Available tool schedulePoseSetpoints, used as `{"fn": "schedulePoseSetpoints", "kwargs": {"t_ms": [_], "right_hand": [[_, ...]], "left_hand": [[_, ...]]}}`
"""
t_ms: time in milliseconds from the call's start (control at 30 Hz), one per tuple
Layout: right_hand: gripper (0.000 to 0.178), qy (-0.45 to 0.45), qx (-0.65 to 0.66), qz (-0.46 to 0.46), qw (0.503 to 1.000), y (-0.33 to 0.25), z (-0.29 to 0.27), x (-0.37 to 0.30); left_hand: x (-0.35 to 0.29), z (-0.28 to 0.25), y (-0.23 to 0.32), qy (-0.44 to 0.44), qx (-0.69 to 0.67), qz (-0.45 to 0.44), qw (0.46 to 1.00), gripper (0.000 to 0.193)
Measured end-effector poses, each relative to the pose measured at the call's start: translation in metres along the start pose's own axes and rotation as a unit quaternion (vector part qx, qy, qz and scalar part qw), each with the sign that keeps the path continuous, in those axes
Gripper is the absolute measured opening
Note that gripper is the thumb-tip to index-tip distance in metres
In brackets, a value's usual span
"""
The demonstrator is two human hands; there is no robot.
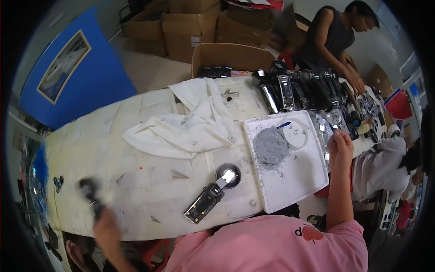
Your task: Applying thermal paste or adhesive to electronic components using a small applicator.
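At eight o'clock of the view, a dark handheld device (89, 187) was gripped in the left hand (107, 226), the fingers being closed on its lower end. Both were blurred, so the finer detail of the hold could not be made out. The device's rounded head was pointed toward eleven o'clock, above the pale covered table (90, 145).

At three o'clock, just beyond the tray's edge, the right hand (342, 143) was raised with its fingers curled together. A small dark-blue piece (334, 128) was seen at the fingertips; whether it was pinched there could not be told.

At six o'clock, an opened black device (205, 202) was laid on the table, its circuit side exposed and its ringed head turned toward one o'clock. At four o'clock, a white tray (297, 190) was set at a slant, with a grey mass (271, 152), a blue-ended stick (284, 124) and a pale ring (297, 144) on it. Near the middle, toward ten o'clock, a white cloth (190, 131) was spread in folds. At two o'clock, black devices (286, 93) were heaped, and a co-worker's hand (357, 84) was held over their far side.
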State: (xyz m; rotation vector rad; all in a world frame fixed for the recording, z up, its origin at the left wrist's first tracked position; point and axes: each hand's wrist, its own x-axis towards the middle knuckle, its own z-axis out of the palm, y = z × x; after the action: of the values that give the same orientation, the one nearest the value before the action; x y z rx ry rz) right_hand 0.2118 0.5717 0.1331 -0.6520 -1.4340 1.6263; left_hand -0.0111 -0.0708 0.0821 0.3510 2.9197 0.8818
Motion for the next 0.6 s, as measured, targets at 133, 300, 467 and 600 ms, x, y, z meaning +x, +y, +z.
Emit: {"fn": "schedulePoseSetpoints", "kwargs": {"t_ms": [133,300,467,600], "right_hand": [[0.005,0.000,-0.027,0.002,1.000,0.003,0.017,-0.006],[0.004,-0.001,-0.106,0.036,0.994,0.014,0.046,-0.008],[0.008,-0.022,-0.061,0.067,0.996,0.014,0.048,-0.021],[0.010,-0.049,-0.041,0.096,0.993,0.022,0.057,-0.028]], "left_hand": [[0.006,-0.034,-0.073,0.231,0.172,0.119,0.950,0.034],[0.103,0.032,0.030,0.043,0.112,0.257,0.959,0.032],[0.096,0.064,0.051,-0.109,0.106,0.303,0.941,0.030],[0.058,0.051,0.094,-0.208,0.134,0.276,0.929,0.029]]}}
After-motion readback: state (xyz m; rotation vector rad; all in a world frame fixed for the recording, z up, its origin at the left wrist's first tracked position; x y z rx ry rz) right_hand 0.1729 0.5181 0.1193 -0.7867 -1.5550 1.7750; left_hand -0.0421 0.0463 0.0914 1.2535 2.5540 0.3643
